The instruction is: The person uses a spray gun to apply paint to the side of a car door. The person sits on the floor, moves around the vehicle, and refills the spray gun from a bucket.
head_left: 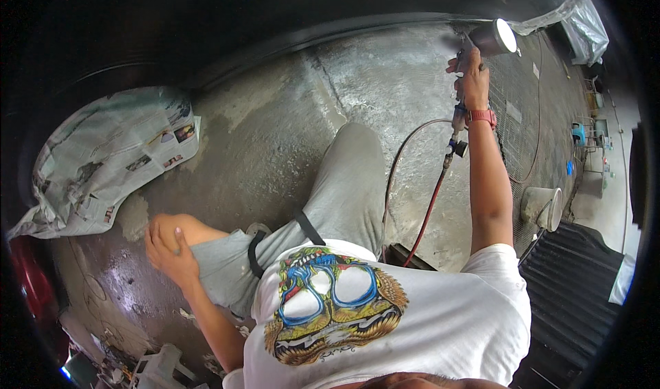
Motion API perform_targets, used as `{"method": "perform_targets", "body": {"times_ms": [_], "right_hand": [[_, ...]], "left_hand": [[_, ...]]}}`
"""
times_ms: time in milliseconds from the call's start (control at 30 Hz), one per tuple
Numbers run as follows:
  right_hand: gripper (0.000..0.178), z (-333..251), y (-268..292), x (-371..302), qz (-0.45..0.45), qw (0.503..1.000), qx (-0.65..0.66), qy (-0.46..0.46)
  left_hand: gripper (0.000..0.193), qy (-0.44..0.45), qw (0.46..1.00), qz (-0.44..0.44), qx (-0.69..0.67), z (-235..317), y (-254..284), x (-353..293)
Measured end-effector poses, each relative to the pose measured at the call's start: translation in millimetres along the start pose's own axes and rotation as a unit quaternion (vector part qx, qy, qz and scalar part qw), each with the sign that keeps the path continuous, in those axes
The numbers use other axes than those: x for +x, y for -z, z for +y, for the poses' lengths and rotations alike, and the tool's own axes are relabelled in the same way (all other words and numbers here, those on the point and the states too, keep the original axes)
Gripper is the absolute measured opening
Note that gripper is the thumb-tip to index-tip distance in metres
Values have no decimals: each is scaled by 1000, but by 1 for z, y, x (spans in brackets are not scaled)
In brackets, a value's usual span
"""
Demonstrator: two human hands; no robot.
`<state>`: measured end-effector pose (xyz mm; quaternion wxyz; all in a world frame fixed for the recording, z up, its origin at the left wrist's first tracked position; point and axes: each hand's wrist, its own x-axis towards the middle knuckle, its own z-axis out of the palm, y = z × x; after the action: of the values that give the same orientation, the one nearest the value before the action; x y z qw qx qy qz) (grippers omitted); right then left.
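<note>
My right arm reaches out to the far right, and my right hand [474,83] is closed around a spray gun [463,62]. A dark cup with a white top [491,37] sits on the gun. Below its handle hang a round gauge [460,148] and a red air hose [430,217], which runs down toward my body. The gun is close to the lower edge of a glossy black curved panel [227,25], with its front end blurred. At the left, my left hand [168,255] rests on my bent knee, fingers apart and holding nothing.
Newspaper [120,162] covers a rounded shape at the left. A pale bucket [542,207] and a black ribbed sheet [570,286] are at the right. Clear plastic sheeting [588,31] hangs at the far right. A white stool [161,368] stands lower left. The concrete floor [254,135] looks wet.
</note>
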<state>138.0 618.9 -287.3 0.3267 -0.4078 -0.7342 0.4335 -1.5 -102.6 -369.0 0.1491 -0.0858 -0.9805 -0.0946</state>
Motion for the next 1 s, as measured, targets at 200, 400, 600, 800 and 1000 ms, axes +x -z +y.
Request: {"method": "perform_targets", "body": {"times_ms": [200, 400, 600, 800, 1000], "right_hand": [[67, 18, 28, 70, 94, 996, 4, -4], [71, 6, 41, 117, 150, 987, -61, -13], [72, -37, 6, 55, 38, 999, 26, 10], [69, -98, -64, -59, -92, 992, 88, 6], [57, -149, -130, -149, -197, 969, 146, 17]], "left_hand": [[58, 6, 1000, 7, -9, 4, 14, -6], [59, 10, 999, 30, 6, -6, 10, -12], [60, 2, 1000, 20, -16, -7, 8, -8], [60, 4, 1000, 15, -27, -2, -4, 3], [63, -14, 999, 3, -37, -1, -20, 18]]}}
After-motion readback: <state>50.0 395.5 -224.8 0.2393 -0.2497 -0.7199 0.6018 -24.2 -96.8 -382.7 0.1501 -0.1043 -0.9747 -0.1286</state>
